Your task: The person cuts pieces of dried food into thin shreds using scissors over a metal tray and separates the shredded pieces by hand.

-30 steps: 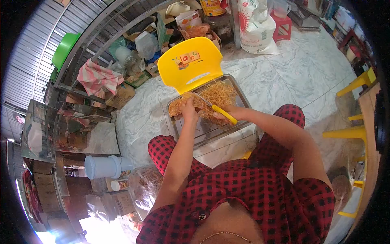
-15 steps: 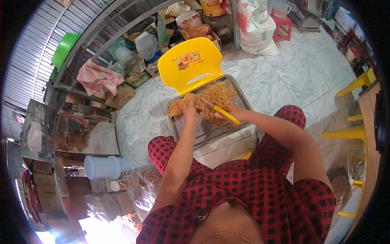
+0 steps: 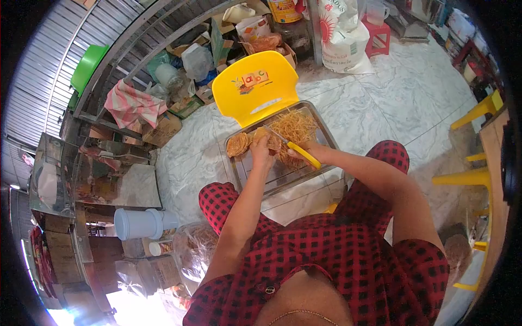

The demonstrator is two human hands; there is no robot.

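Observation:
My left hand is closed on a thin, orange-brown food sheet; its exact kind is unclear. My right hand grips a pair of scissors by the yellow handles, with the blades pointing up-left at the sheet's right edge. Both hands are over a metal tray. On its left side lies a pile of similar brown sheets, beside my left hand. A heap of thin golden shreds fills the upper right of the tray, beyond the scissors.
A yellow chair with a printed backrest stands behind the tray. Boxes and bags crowd the shelf at upper left. A white sack and a red stool are at the back. A blue bucket is at left.
My left hand has shifted slightly right and down, drawing the held sheet away from the pile and toward the scissors. My right hand stays almost in place.

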